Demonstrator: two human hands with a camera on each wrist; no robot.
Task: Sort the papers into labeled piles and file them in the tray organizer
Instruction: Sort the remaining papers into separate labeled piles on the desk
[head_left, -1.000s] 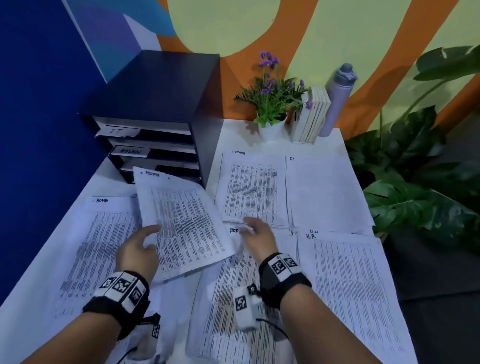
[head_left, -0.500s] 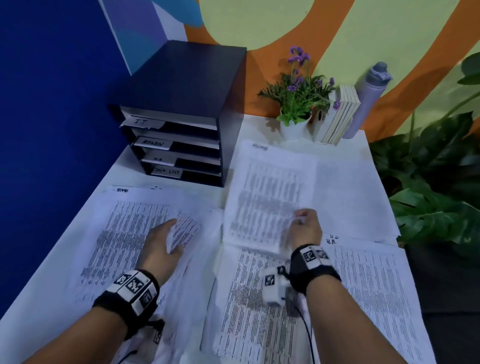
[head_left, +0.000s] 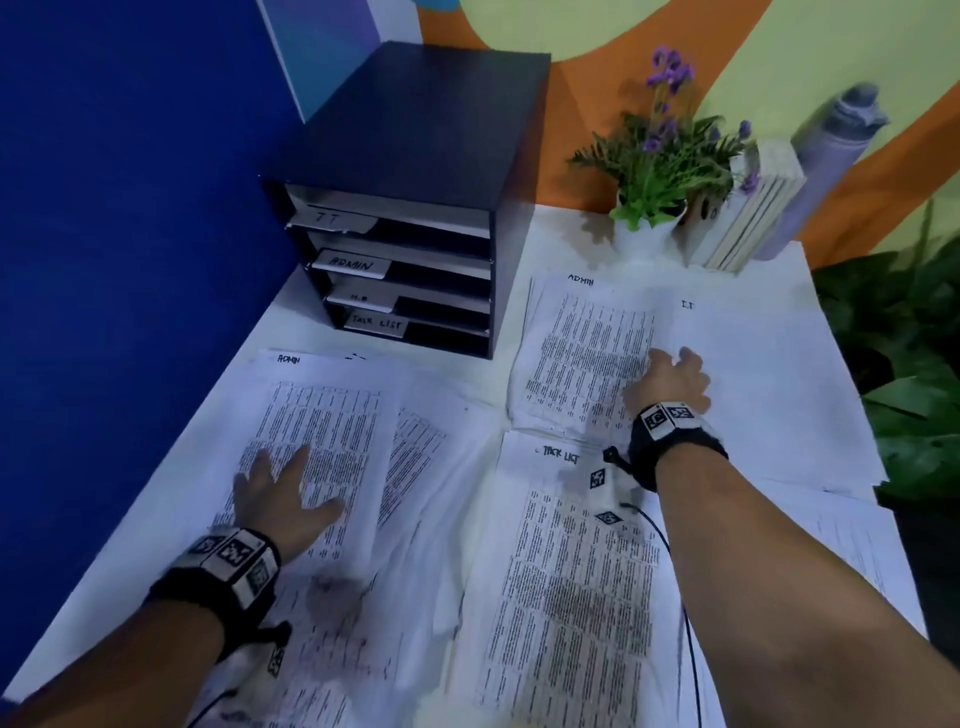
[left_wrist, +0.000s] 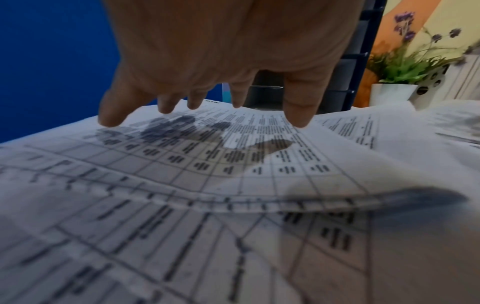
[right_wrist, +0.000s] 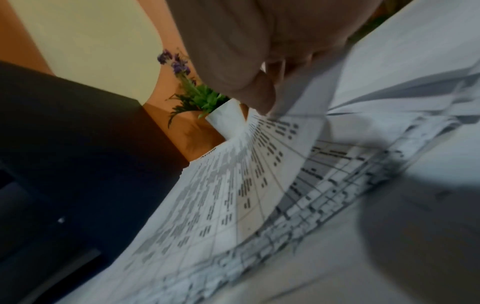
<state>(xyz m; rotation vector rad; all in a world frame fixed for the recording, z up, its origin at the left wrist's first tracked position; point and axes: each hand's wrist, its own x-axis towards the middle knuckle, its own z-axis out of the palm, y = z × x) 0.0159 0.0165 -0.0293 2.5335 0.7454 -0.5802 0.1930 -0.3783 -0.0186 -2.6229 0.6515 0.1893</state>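
The left hand (head_left: 283, 493) lies released, fingers spread flat on the near-left ADMIN sheet (head_left: 322, 415), likely pinning it. The right hand (head_left: 670, 382) pinches the right edge of the far ADMIN pile (head_left: 582, 353), probably to lift it. The tray organizer (head_left: 410, 218) stands far left, slots facing open table (head_left: 291, 322).

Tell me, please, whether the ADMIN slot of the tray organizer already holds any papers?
Cannot tell. In the head view the ADMIN slot of the tray organizer is dark behind its label, with no paper edge visible.
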